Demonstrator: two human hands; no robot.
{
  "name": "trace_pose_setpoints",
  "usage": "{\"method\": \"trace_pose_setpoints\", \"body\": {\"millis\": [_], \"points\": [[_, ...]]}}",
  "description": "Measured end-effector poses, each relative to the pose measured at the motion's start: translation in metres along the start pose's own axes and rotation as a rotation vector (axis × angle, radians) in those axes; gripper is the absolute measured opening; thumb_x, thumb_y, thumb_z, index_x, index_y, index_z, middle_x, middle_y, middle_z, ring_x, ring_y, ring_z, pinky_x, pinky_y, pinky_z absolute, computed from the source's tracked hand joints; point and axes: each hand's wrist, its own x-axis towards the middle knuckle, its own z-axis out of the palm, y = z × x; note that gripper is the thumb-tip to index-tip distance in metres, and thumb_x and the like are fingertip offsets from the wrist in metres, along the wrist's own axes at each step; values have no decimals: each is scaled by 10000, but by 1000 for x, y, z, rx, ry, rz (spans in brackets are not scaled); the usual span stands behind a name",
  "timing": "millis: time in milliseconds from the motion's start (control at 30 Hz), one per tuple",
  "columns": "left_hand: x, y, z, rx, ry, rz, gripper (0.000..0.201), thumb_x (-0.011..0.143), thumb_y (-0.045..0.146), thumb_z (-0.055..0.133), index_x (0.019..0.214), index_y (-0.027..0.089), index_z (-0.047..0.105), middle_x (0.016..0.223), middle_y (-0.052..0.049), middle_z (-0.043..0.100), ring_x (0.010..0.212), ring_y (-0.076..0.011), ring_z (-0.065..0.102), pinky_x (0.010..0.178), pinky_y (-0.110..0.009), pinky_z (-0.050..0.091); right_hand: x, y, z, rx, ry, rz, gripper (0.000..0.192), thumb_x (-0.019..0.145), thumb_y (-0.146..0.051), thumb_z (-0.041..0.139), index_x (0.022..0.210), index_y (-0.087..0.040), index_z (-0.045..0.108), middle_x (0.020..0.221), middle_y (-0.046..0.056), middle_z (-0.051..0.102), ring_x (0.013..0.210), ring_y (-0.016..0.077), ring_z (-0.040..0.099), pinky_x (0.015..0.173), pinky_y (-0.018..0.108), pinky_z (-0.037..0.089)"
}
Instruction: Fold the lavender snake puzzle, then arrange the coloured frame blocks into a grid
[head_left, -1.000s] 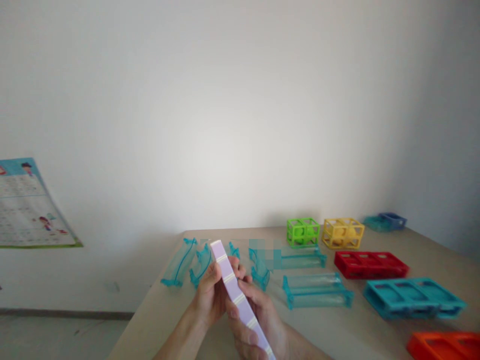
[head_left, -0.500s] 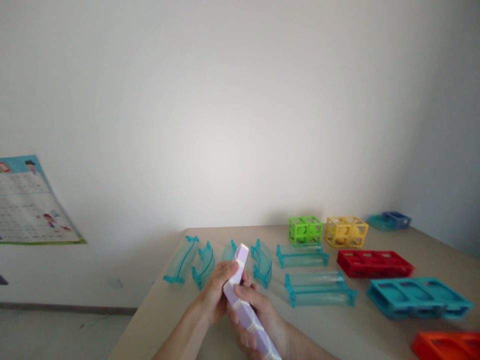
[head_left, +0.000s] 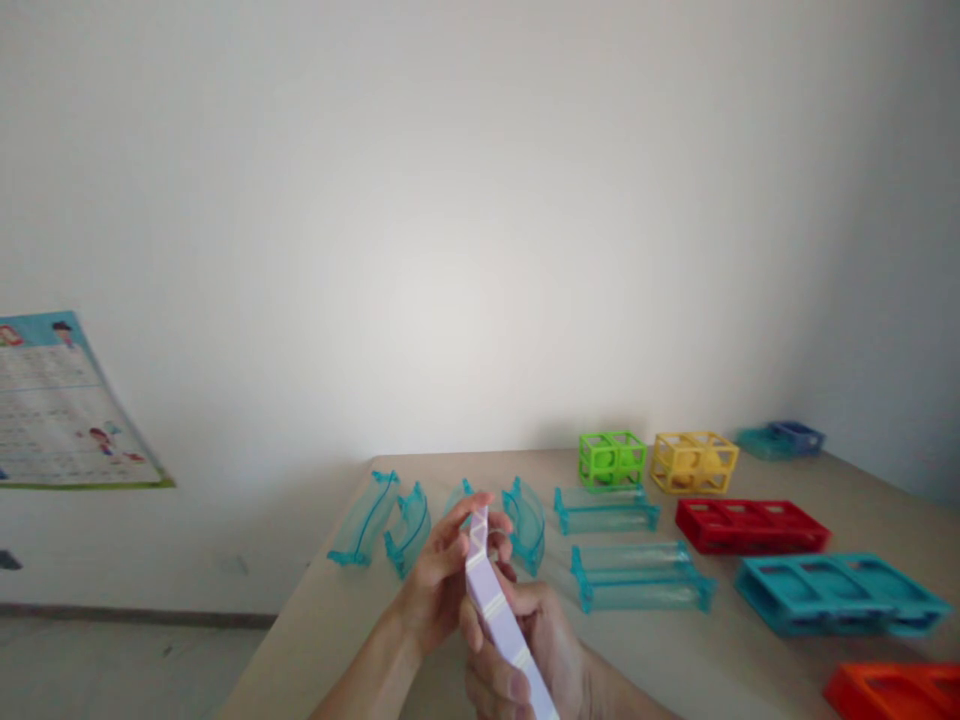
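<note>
A long lilac bar with white bands (head_left: 496,607) slants from the bottom edge up toward the table's middle. My left hand (head_left: 435,590) grips its upper end from the left, fingers curled over the tip. My right hand (head_left: 525,650) wraps around its lower half, thumb on the near face. Both hands hover above the near left part of the beige table (head_left: 352,630). Just beyond them lie curved clear-teal track pieces (head_left: 409,522).
Straight clear-teal channels (head_left: 637,577) lie to the right of my hands. Further right sit a red tray (head_left: 750,525), a teal tray (head_left: 836,593) and an orange tray (head_left: 892,690). Green (head_left: 611,460) and yellow (head_left: 694,462) lattice cubes stand at the back. A poster (head_left: 67,410) hangs on the left wall.
The lilac bar has been turned in my hands: its broad face showed a second ago, and now its narrow edge faces me. Its tip swung slightly to the right.
</note>
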Motion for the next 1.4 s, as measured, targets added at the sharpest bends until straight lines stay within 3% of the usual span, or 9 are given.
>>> {"method": "trace_pose_setpoints", "body": {"millis": [100,233,367,533,633,900,1200,1400], "points": [[6,-4,-4,-7,41,85,322,607,324,839,860,195,687,758,1,567,616,-101,516,631,-255,473,-1,1,-1,-32,65,-8,531,854,-604,446,735,-115,616,365,-18,491,281,114,430,293,196,344],[14,-3,-8,35,171,217,223,629,275,823,705,167,644,620,34,490,537,-73,454,495,-183,368,-1,6,-7,-44,77,-31,663,836,-726,363,717,-117,596,383,1,520,273,111,446,285,190,342],[14,1,-7,29,262,253,193,670,234,792,757,168,634,632,40,513,552,-69,474,522,-177,387,-2,6,-10,0,26,-42,464,818,-637,518,743,-180,503,402,-45,530,259,94,425,274,167,358],[7,4,-5,13,156,192,312,603,179,818,868,179,653,933,-29,653,681,-117,596,600,-220,475,0,-1,-9,121,-177,-115,409,893,-540,439,679,-192,461,398,-56,518,230,93,397,272,193,405],[6,5,-6,13,133,187,366,576,157,836,896,184,662,848,-23,672,648,-120,607,587,-221,489,1,-4,-9,170,-268,-134,398,912,-503,393,673,-191,456,412,-49,528,230,88,396,292,196,424],[12,1,-15,71,203,243,423,511,184,887,870,169,663,763,-26,711,588,-103,620,537,-178,486,0,-6,-7,173,-245,-113,392,894,-499,437,666,-182,466,415,-42,539,238,92,429,293,210,450],[12,-1,-14,95,218,298,495,538,189,870,961,202,612,769,-1,688,587,-105,622,536,-187,488,1,-6,-13,215,-350,-136,455,943,-490,307,777,-146,553,469,-22,531,326,109,504,350,230,499],[11,-2,-12,103,236,299,513,565,181,856,1002,210,589,771,14,669,576,-91,607,538,-183,493,-1,-8,-9,202,-310,-135,435,954,-461,305,765,-152,546,454,-41,494,292,92,444,341,217,481]]}}
